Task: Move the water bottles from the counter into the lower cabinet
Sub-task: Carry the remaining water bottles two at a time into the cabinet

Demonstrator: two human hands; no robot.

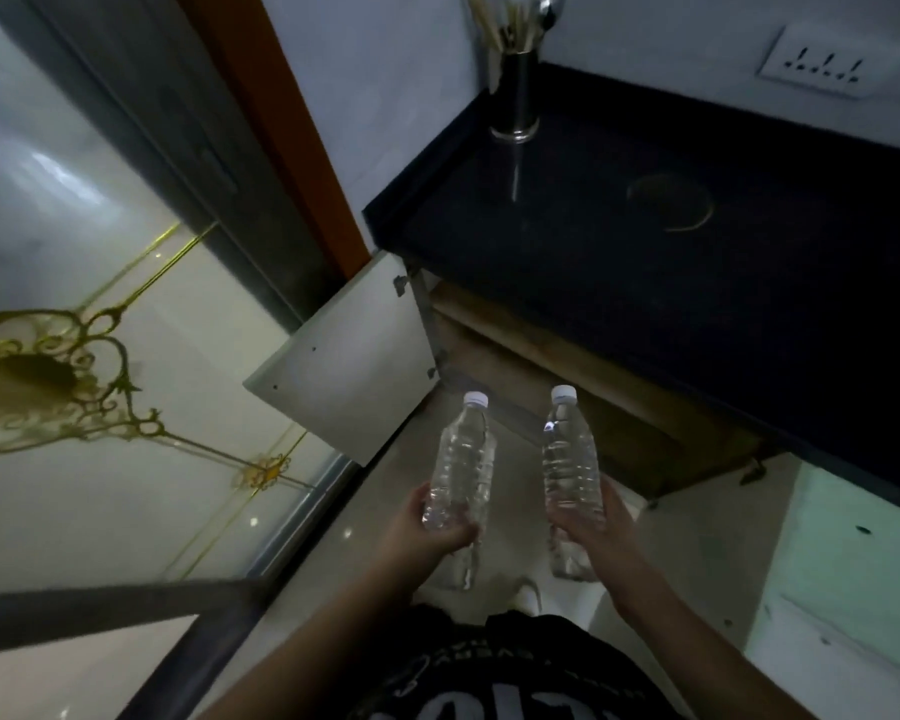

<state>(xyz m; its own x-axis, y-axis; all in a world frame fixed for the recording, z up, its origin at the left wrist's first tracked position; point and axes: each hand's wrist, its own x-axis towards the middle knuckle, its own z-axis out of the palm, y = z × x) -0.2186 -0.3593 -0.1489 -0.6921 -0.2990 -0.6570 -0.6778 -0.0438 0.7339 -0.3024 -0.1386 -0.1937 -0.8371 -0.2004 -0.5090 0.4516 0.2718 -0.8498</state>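
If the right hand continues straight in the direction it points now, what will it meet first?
Probably nothing before the open lower cabinet. The right hand holds its water bottle cap forward toward that opening, and the cap would likely reach the wooden shelf edge first. Depth is unclear in this single view.

Two clear plastic water bottles with white caps were held off the dark counter (645, 241), one in each hand, caps pointing away toward the lower cabinet (567, 387). The left bottle (461, 459) and right bottle (570, 454) were near each other but apart, roughly parallel, both appearing filled. The cabinet stood open below the counter, its white door (344, 356) swung out left.
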